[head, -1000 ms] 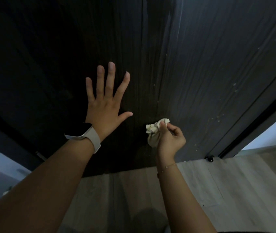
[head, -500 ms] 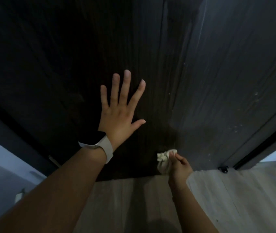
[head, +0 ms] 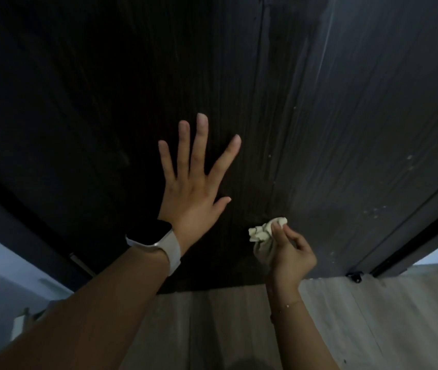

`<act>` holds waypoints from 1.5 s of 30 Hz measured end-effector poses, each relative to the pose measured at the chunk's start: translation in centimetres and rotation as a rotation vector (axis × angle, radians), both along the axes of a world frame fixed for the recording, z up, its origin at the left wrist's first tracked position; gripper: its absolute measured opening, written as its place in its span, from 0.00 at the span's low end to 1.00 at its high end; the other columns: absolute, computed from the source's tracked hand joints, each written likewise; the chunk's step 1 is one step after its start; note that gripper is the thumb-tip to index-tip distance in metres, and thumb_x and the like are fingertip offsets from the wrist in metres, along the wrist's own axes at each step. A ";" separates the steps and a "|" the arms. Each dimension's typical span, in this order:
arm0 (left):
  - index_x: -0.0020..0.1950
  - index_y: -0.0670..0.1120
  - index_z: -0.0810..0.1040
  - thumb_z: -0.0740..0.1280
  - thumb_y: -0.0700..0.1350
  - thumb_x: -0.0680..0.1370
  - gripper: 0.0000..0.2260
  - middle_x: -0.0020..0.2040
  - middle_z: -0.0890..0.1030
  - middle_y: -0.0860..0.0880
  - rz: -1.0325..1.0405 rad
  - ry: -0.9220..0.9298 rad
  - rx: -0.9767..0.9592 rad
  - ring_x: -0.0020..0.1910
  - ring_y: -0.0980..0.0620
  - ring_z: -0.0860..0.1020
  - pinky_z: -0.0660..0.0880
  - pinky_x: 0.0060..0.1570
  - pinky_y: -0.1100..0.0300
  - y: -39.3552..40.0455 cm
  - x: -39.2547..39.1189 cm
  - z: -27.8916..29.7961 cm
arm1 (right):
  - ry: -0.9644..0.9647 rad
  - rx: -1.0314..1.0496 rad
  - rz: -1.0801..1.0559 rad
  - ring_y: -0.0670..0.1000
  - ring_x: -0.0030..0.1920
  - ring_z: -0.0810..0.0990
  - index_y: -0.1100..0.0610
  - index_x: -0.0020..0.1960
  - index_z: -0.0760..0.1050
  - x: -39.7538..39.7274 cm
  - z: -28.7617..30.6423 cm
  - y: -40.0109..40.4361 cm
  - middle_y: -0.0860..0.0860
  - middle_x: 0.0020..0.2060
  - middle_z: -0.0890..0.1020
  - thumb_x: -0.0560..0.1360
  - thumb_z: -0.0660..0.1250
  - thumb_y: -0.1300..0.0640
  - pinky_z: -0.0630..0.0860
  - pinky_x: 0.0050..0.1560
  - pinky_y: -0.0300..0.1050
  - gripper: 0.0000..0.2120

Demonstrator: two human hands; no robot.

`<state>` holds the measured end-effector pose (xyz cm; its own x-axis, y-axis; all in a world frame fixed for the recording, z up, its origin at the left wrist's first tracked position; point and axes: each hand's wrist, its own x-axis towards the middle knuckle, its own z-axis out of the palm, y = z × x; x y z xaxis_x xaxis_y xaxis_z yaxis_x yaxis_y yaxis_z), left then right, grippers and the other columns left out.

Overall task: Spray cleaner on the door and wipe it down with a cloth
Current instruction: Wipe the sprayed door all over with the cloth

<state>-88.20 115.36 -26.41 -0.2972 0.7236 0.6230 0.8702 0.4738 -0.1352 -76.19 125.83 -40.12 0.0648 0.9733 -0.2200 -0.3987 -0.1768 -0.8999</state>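
While I look down from the head view, the nearest thing is the pale floor [head: 239, 329], which meets the bottom edge of the door [head: 346, 129]. Low on the door, just above that edge, my right hand [head: 291, 256] has its fingers curled around a crumpled cloth [head: 262, 233] and holds it at the dark wood. Higher on the door and to the left of the cloth, my left hand [head: 193, 188] lies flat with all fingers straight and spread, holding nothing; a white watch [head: 159, 241] is on its wrist. To the right of the cloth, pale specks remain on the door. I judge that the small bunched cloth can miss these specks. No spray bottle is in view.
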 end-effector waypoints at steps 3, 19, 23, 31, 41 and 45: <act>0.79 0.56 0.40 0.77 0.43 0.68 0.54 0.78 0.33 0.44 -0.109 0.154 -0.077 0.77 0.44 0.33 0.32 0.71 0.37 0.5 1.3 -0.9 | 0.001 -0.043 -0.011 0.51 0.44 0.83 0.62 0.44 0.82 -0.2 -0.7 0.1 0.58 0.42 0.85 0.68 0.77 0.66 0.80 0.49 0.43 0.06; 0.78 0.53 0.32 0.73 0.64 0.66 0.58 0.73 0.23 0.44 0.047 0.279 -0.231 0.73 0.44 0.24 0.26 0.68 0.40 1.8 0.1 -3.2 | 0.049 -0.364 0.062 0.49 0.38 0.81 0.62 0.44 0.79 1.8 -9.9 0.3 0.53 0.37 0.82 0.72 0.71 0.69 0.79 0.39 0.38 0.04; 0.78 0.54 0.31 0.74 0.63 0.66 0.59 0.72 0.21 0.46 0.050 0.246 -0.238 0.72 0.45 0.23 0.25 0.67 0.40 1.9 0.3 -3.0 | 0.029 -0.165 0.058 0.45 0.40 0.82 0.65 0.45 0.80 1.1 -6.4 0.2 0.54 0.38 0.83 0.71 0.73 0.69 0.80 0.45 0.36 0.04; 0.78 0.54 0.33 0.75 0.62 0.66 0.58 0.72 0.22 0.47 0.041 0.229 -0.221 0.73 0.45 0.24 0.24 0.68 0.41 1.9 0.3 -2.8 | 0.210 -0.253 0.077 0.46 0.39 0.83 0.60 0.40 0.80 0.7 -6.1 0.7 0.52 0.36 0.84 0.71 0.73 0.70 0.79 0.42 0.36 0.07; 0.79 0.54 0.36 0.74 0.65 0.64 0.58 0.73 0.23 0.45 0.040 0.284 -0.209 0.73 0.45 0.26 0.27 0.69 0.40 2.0 0.0 -3.2 | 0.067 -0.473 0.089 0.45 0.35 0.82 0.60 0.44 0.79 2.1 -14.8 0.9 0.46 0.29 0.84 0.74 0.69 0.69 0.77 0.33 0.33 0.05; 0.79 0.54 0.36 0.74 0.65 0.65 0.58 0.73 0.23 0.46 0.027 0.267 -0.208 0.73 0.46 0.25 0.26 0.68 0.41 2.0 0.0 -3.3 | 0.037 -0.443 0.159 0.50 0.40 0.82 0.58 0.42 0.80 2.8 -15.1 0.9 0.48 0.32 0.85 0.74 0.70 0.67 0.78 0.36 0.36 0.06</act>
<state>-88.24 117.37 -29.66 -0.1640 0.8376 0.5210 0.7784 0.4343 -0.4533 -73.42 126.70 -55.22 -0.0928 0.7824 -0.6159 -0.3656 -0.6021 -0.7098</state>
